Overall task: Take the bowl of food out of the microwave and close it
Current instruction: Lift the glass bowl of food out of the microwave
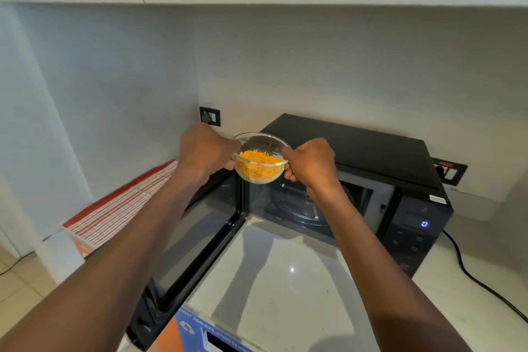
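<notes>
With my left hand (207, 151) and right hand (310, 163) each in a tight grip on the bowl (259, 164) of food, lifted clear above the open microwave (371, 151), I judge it needs setting on the surface (285, 280), then the door (188, 240) swung shut.

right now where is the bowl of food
In the head view the glass bowl of orange food is held mid-frame between the left hand and right hand, in front of the open microwave, above its doorway.
</notes>
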